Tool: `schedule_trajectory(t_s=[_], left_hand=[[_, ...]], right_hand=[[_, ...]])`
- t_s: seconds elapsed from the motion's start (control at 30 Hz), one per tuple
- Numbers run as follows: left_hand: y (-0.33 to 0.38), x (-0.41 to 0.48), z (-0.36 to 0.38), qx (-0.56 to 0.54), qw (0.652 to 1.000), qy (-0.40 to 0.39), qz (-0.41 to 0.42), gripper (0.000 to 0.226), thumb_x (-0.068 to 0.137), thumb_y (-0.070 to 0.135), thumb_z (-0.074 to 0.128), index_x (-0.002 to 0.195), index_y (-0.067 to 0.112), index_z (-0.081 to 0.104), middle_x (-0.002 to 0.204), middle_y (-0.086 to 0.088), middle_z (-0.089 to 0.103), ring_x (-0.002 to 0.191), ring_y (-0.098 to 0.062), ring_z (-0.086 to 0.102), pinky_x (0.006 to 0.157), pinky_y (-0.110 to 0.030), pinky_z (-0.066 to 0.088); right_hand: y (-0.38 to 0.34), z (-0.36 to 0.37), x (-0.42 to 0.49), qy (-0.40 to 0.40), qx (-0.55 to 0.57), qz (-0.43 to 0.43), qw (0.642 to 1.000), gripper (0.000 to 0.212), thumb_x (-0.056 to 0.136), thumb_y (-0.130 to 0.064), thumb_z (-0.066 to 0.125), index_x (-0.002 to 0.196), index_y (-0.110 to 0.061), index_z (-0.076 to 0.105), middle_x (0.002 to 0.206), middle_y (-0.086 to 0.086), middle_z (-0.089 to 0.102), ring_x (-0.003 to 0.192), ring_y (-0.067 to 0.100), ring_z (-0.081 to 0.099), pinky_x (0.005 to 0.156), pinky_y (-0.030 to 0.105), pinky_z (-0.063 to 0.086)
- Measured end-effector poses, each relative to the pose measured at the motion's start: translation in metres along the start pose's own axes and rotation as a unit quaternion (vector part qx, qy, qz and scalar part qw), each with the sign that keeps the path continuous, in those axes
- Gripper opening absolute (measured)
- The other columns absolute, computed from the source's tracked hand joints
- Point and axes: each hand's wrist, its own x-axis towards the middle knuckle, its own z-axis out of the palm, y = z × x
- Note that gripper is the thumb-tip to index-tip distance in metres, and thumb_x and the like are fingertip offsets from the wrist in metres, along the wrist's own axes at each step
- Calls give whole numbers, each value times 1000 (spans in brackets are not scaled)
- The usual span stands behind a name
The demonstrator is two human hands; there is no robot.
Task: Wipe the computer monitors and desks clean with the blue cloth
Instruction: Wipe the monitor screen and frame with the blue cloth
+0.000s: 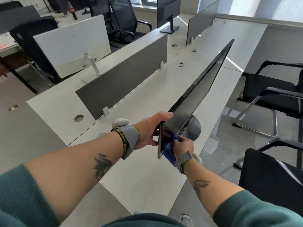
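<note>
The setting is an open office with a long pale grey desk (147,185) running from near centre to far right. A slim monitor with a dark glossy screen (201,89) stands on this desk and is seen almost edge-on. Its near end is at centre frame and its far end points up and to the right.

The blue cloth (169,149) is bunched against the screen at the monitor's near lower corner. The right hand (184,145) grips the cloth with curled fingers and presses it to the glass. The left hand (147,133) holds the near edge of the monitor. Its fingers wrap over the top corner and its thumb lies by the lower edge. Each wrist carries a grey strap with a white device: left wrist strap (131,138), right wrist strap (184,158). Both forearms emerge from green sleeves pushed up.

The monitor's dark round base (195,128) rests on the desk just right of the hands.

To the left of the monitor, a grey rectangular divider panel (124,74) stands upright along the desk's centre line. Beyond it is a white-backed monitor on a silver stand (72,46). A round cable hole (78,118) is cut in the desk near the panel's near end. A second grey divider (203,18) and a black monitor on a square foot (167,12) stand at the far end.

Black chairs with chrome frames (270,92) line the right side. Black mesh office chairs (124,18) stand at far left.
</note>
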Motion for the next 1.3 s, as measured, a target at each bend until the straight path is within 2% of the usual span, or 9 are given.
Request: schedule_trajectory(t_s=[0.27,0.43,0.6,0.7,0.77,0.87,1.03,1.2,1.3], left_hand=[[5,-2,0,16,1000,2,1,78,49,65,65,113,20,64,127,-13,66,122,-34,58,103,-54,46],[9,-1,-2,28,1000,-6,4,81,50,63,65,118,16,64,123,-10,68,117,-32,61,102,-58,46],[8,1,-2,9,1000,3,-1,75,48,60,68,109,17,64,120,-14,64,108,-30,61,101,-58,48],[8,-1,-2,12,1000,-7,1,77,48,61,67,112,18,63,120,-10,67,110,-28,62,95,-52,50],[9,-1,-3,18,1000,-11,1,84,50,64,66,119,16,62,123,-9,68,115,-29,62,97,-53,49],[9,0,-4,17,1000,-6,-1,86,50,63,66,121,15,62,125,-12,67,116,-31,62,101,-58,47],[8,-4,0,6,1000,-5,-2,73,46,60,67,106,19,65,109,-6,70,104,-26,63,90,-49,50],[11,-4,-3,11,1000,2,-1,92,48,64,67,123,12,61,124,-13,67,115,-32,62,92,-52,49],[10,-4,-1,19,1000,7,2,93,48,64,67,124,11,60,126,-14,67,119,-35,60,99,-57,47]], right_hand=[[9,7,-4,7,-37,-34,999,22,87,-10,60,101,-15,76,98,12,74,99,36,65,79,27,45],[-9,0,21,39,36,10,999,27,89,-13,60,108,-23,77,91,2,73,92,19,66,78,16,38],[11,8,-13,-19,-15,-18,1000,11,85,-7,58,79,-7,68,65,1,58,68,18,52,53,20,34],[-1,6,-3,3,22,8,1000,16,87,-10,59,77,-15,70,69,0,61,75,21,58,66,20,37],[-17,1,2,33,57,4,998,21,91,-11,59,97,-21,77,82,2,66,85,23,61,76,21,39],[-19,-1,-5,38,48,-38,997,24,92,-13,59,106,-21,77,90,4,71,89,25,63,79,23,42],[-4,6,-5,3,65,18,998,18,90,-13,60,81,-20,74,80,6,72,86,30,68,75,25,47],[-25,-1,-13,46,133,-31,990,24,92,-13,61,110,-19,76,94,0,72,93,22,65,91,33,52],[-20,-2,-13,20,120,-18,992,25,91,-14,61,110,-21,76,97,2,75,96,25,68,91,35,54]])
